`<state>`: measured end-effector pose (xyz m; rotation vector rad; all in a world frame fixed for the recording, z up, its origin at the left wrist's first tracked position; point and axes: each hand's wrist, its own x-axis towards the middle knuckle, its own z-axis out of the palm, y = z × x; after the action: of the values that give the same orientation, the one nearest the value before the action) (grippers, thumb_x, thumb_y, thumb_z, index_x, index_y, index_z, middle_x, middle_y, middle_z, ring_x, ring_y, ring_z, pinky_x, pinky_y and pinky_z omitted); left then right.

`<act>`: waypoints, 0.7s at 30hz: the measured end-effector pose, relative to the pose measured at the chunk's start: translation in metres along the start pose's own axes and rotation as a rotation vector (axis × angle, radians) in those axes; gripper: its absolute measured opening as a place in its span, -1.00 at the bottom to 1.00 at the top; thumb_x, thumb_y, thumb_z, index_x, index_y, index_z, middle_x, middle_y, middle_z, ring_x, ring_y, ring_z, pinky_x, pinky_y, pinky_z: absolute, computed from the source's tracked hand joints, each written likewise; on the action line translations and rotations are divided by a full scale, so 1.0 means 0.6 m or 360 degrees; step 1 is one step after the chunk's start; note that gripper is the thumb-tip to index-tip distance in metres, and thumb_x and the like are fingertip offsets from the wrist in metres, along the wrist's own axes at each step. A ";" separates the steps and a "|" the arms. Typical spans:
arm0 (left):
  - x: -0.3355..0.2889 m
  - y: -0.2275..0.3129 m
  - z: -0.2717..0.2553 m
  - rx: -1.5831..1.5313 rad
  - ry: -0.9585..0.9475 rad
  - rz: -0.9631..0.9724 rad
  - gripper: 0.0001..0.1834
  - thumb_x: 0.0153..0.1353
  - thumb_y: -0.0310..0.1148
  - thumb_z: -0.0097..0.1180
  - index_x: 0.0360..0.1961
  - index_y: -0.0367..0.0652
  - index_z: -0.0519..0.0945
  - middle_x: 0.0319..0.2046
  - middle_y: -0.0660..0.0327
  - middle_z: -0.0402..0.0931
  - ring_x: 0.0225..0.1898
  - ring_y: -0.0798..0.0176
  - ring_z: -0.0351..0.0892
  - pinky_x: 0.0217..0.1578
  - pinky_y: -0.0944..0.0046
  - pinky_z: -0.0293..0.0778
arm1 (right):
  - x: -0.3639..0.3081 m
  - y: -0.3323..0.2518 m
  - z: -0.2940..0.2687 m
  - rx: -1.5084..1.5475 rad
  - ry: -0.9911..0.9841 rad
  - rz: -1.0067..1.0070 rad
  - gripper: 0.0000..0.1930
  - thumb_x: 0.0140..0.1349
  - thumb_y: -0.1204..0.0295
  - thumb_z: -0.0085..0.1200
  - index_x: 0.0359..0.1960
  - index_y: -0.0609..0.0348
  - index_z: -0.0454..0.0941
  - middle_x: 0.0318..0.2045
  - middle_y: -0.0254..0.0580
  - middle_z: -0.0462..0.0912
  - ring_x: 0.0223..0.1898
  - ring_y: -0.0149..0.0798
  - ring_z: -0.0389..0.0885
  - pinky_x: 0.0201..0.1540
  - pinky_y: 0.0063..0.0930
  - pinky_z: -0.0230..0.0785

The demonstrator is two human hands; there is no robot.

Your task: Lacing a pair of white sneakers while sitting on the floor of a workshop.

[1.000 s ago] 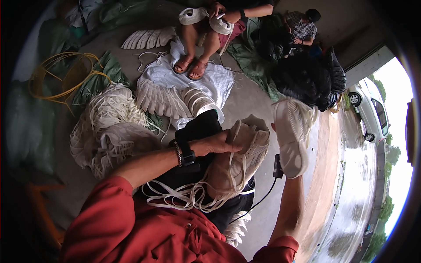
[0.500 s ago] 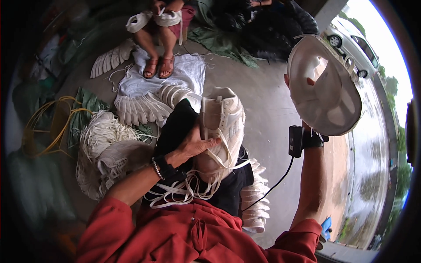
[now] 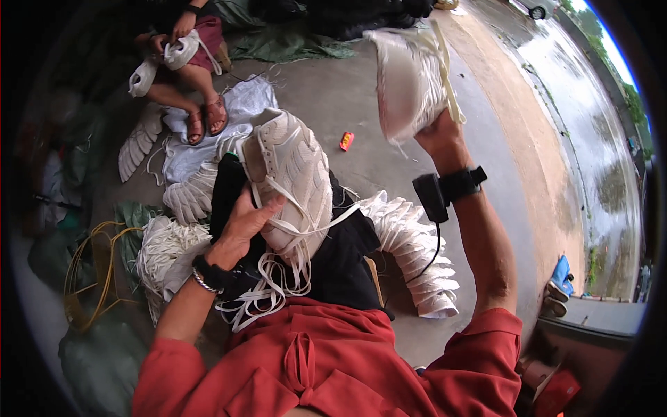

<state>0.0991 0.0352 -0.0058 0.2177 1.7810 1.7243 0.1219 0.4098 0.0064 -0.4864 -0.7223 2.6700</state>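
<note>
On floor (image 3: 375,177) right of lower shoe (image 3: 299,170), red packet (image 3: 347,141)

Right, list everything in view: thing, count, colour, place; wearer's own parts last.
laced shoe upper: one, cream, above lap
raised upper: one, white, upper right
laces: several, white, over lap
nested uppers: one row, white, floor right
fanned pieces: several, white, floor left
lace pile: one, white, floor left
person: one, maroon shorts, top left
sandals: two, brown, person's feet
cloth: one, whitish, under sandals
packet: one, red, floor centre
hoop frame: one, yellow, left
sheeting: uncounted, green, top centre
heap: uncounted, black, top centre
car: one, pale, top right
unclear object: one, blue, right edge
garment: one, red, bottom
wristbands: two, black, both wrists
left hand, right hand: one each, bare, on uppers
</note>
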 end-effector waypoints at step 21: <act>0.013 0.022 -0.033 -0.0265 0.0002 -0.0161 -0.43 -0.05 -0.48 0.33 0.05 -0.27 0.43 -0.11 0.16 0.54 -0.11 0.24 0.55 -0.06 0.26 0.47 | -0.019 0.116 0.010 -0.0087 -0.0271 0.0492 -0.60 0.39 0.10 -0.26 0.15 -0.08 0.37 0.05 -0.26 0.52 0.03 -0.12 0.52 0.04 0.25 0.34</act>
<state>0.0781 0.0247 0.0029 0.0543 1.6109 1.7886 0.1139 0.3458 -0.0231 -0.4173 -0.8300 3.0159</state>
